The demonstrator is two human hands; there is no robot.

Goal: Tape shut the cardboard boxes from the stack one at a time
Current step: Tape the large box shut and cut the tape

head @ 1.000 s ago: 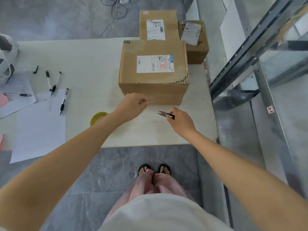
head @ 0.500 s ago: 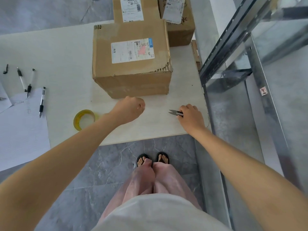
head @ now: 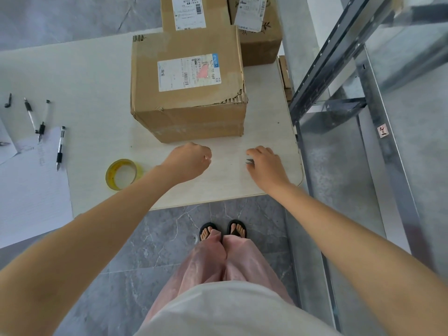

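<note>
We read "069" on the white label (head: 189, 72) of the near box (head: 191, 120). The top label (head: 189, 10) on the back box (head: 218, 13) says "A34". The other print is too small.

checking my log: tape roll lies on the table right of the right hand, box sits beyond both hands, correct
Not quite. The head view shows the tape roll on the table left of the left hand, not right of the right hand. The box does sit beyond both hands.
</note>
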